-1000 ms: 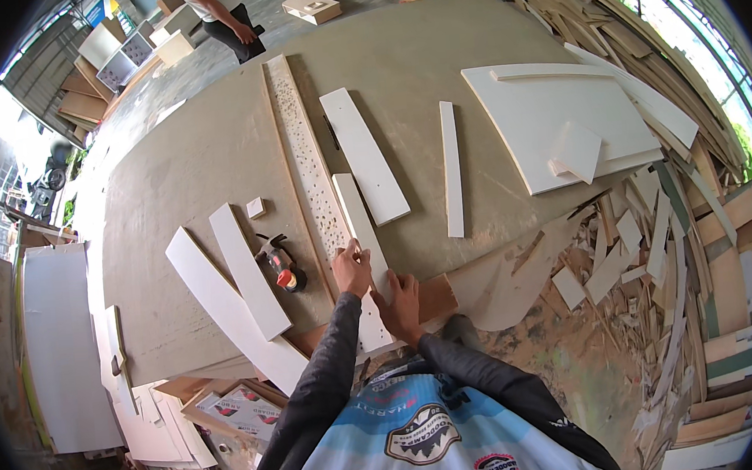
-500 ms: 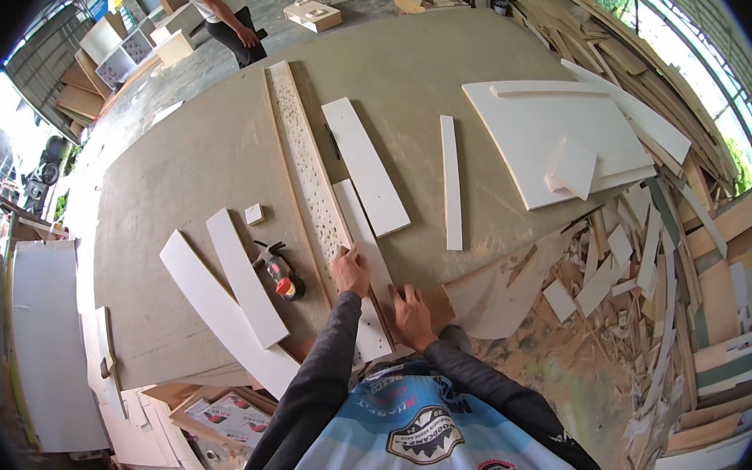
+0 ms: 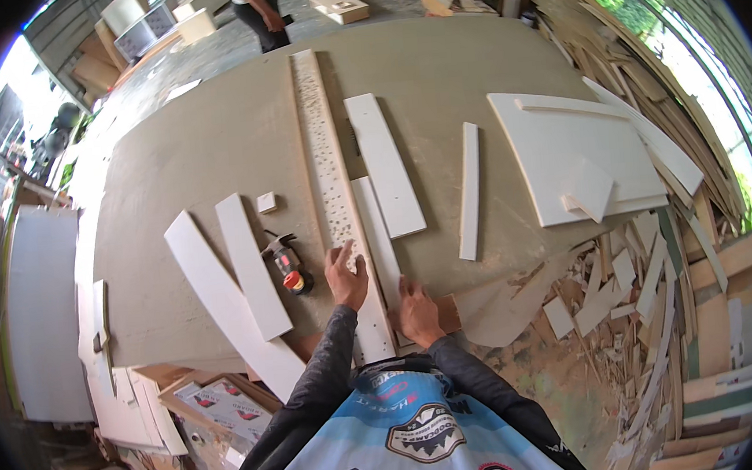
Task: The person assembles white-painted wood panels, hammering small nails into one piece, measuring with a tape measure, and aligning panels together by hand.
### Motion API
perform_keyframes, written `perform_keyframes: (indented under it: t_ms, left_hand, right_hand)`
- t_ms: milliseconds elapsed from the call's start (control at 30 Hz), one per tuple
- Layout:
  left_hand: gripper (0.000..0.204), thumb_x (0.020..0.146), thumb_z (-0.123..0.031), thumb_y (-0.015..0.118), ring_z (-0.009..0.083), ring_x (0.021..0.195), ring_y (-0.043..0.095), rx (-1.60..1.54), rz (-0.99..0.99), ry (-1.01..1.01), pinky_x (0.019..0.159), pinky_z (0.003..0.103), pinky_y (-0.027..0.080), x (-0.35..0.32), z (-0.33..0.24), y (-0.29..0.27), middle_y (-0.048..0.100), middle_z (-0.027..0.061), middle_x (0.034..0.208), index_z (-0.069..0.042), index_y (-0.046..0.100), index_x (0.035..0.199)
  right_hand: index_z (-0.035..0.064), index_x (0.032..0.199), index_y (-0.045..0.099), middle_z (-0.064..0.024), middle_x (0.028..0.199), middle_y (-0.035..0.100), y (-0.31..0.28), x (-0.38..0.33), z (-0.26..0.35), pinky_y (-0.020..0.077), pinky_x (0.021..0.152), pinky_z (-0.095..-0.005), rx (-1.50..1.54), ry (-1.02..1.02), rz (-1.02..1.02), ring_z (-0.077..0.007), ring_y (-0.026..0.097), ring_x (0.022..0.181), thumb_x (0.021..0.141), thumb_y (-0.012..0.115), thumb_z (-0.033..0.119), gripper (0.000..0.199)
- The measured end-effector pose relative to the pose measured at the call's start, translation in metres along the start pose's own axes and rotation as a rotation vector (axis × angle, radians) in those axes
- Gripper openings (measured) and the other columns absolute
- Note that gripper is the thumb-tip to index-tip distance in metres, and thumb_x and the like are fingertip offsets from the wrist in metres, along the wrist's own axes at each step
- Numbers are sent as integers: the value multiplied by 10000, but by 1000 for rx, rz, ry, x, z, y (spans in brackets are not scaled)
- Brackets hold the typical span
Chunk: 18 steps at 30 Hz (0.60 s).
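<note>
L. hand [image 3: 346, 274]: fingers, bunched earlier, had spread over the speckled bd. [image 3: 329, 177]. White strip [image 3: 377, 224], prev. overlapping bd.'s R. edge, lay alongside it.

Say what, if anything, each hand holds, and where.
Left hand: nothing visible, over the spotted board. Right hand: at the near end of the neighbouring white strip; grip cannot be told.
</note>
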<state>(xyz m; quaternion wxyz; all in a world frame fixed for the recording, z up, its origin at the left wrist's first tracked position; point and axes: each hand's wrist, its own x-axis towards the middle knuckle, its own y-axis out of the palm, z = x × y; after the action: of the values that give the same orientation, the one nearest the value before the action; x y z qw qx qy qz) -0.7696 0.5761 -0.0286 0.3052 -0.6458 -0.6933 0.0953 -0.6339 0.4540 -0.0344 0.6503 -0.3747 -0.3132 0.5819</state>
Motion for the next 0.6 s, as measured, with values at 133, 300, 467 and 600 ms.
perform_keyframes:
  t_ms: [133, 300, 467, 600]
  left_hand:
    - [475, 784, -163, 693, 379, 1137, 502, 337, -469, -244, 965, 488, 418, 27, 45, -59, 555, 193, 1147, -40, 618, 1237]
    - [814, 730, -366, 781, 395, 1218, 457, 625, -386, -617, 1036, 508, 368, 56, 99, -135, 520, 216, 1260, 14, 464, 1375]
    - [1023, 650, -464, 837, 411, 1237, 448, 782, -62, -601, 1031, 483, 393, 45, 126, -151, 554, 238, 1222, 37, 384, 1419]
    - [1031, 639, -439, 838, 419, 1218, 458, 672, -108, -596, 1016, 458, 414, 42, 115, -160, 556, 253, 1205, 45, 374, 1423]
  right_hand:
    - [-68, 1391, 398, -208, 1177, 484, -25, -2, 12, 549, 805, -477, -69, -5, 110, -396, 564, 1070, 740, 703, 280, 799]
    - [-66, 1381, 427, -192, 1122, 526, -23, -2, 6, 534, 833, -469, -25, 34, 103, -401, 582, 1021, 701, 715, 287, 818]
    - [-89, 1341, 506, -185, 1079, 608, -20, 1, -10, 522, 826, -373, 531, 59, -56, -290, 625, 965, 750, 681, 208, 684]
    - [-78, 1339, 533, -135, 1113, 648, -39, -16, -39, 490, 855, -302, 924, 150, -196, -185, 605, 997, 789, 620, 121, 591]
